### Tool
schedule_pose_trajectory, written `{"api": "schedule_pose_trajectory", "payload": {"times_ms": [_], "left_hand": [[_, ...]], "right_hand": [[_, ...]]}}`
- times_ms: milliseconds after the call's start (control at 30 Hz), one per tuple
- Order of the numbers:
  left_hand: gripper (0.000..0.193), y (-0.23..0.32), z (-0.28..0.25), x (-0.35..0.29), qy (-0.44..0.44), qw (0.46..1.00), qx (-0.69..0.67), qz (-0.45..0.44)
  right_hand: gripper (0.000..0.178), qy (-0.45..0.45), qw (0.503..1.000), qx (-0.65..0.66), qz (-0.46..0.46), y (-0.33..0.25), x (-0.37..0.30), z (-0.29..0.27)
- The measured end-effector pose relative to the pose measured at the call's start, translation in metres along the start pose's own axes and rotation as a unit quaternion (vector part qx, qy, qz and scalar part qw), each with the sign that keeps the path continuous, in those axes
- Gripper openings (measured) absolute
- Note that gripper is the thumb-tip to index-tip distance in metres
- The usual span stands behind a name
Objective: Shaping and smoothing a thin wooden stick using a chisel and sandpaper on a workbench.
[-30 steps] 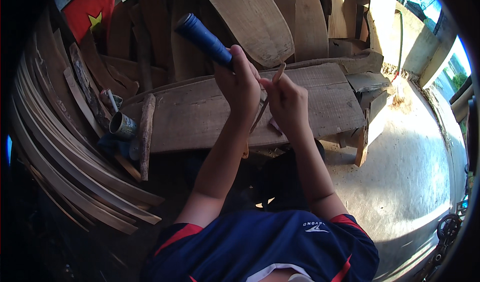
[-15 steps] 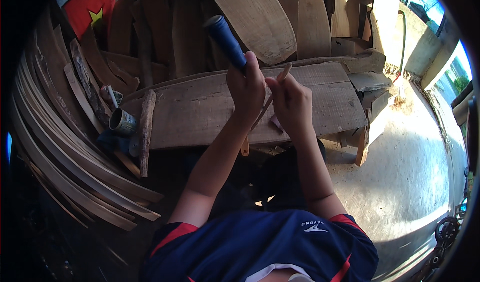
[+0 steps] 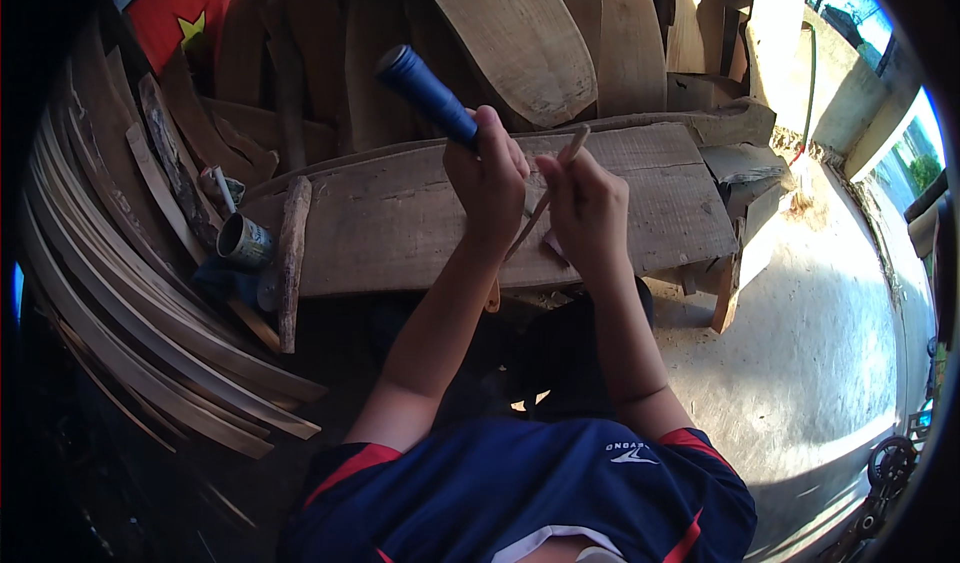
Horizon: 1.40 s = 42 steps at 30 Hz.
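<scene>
My left hand (image 3: pixel 487 178) is closed round a blue cylinder (image 3: pixel 428 95) that looks like a handle with a dark end cap. The cylinder slants up and to the left out of the fist, and what lies at its lower end is hidden. Just to the right, my right hand (image 3: pixel 590 208) pinches a thin wooden stick (image 3: pixel 576 143). The stick's top shows above the fingers, and its lower part runs down left behind my left wrist. Both hands are over a broad wooden plank (image 3: pixel 390 213). A small pinkish piece (image 3: pixel 553 246) lies on the plank beside my right hand.
A rough stick (image 3: pixel 293 263) crosses the plank's left end, beside a tin can (image 3: pixel 245 242). Long curved wood strips (image 3: pixel 170 353) are stacked at the left. Large boards (image 3: pixel 515 38) lean at the back, near a red flag (image 3: pixel 180 18). Concrete floor (image 3: pixel 800 333) spreads to the right.
My left hand has tipped, so the blue cylinder's capped end swung left and slightly down. My right hand with the stick has barely shifted.
</scene>
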<state>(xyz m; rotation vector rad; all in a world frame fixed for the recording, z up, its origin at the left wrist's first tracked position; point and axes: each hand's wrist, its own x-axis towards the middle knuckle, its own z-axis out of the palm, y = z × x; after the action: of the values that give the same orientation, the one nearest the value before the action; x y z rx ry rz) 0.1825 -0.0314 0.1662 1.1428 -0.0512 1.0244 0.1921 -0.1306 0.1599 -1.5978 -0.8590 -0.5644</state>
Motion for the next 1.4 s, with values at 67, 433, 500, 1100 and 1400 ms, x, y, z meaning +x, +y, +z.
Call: {"api": "schedule_pose_trajectory", "payload": {"times_ms": [67,433,500,1100,1400], "left_hand": [[0.032,-0.002,-0.001,0.002,-0.009,0.999,-0.036,-0.027],[0.031,-0.023,-0.006,-0.011,-0.041,0.998,0.046,-0.024],[0.031,-0.003,0.005,-0.013,-0.031,0.999,0.017,-0.016],[0.030,-0.063,-0.027,-0.021,0.001,0.996,0.049,-0.080],[0.028,-0.083,-0.025,-0.039,-0.060,0.986,0.155,0.026]], "right_hand": [[0.014,-0.002,1.000,0.011,0.013,0.004,-0.003,-0.004],[0.016,-0.002,1.000,0.013,0.027,0.003,-0.005,-0.012],[0.010,0.009,0.999,-0.008,0.036,0.008,-0.006,-0.014],[0.016,0.050,0.996,0.004,0.080,0.024,-0.011,-0.023],[0.017,0.089,0.987,0.035,0.130,0.045,-0.041,-0.040]]}}
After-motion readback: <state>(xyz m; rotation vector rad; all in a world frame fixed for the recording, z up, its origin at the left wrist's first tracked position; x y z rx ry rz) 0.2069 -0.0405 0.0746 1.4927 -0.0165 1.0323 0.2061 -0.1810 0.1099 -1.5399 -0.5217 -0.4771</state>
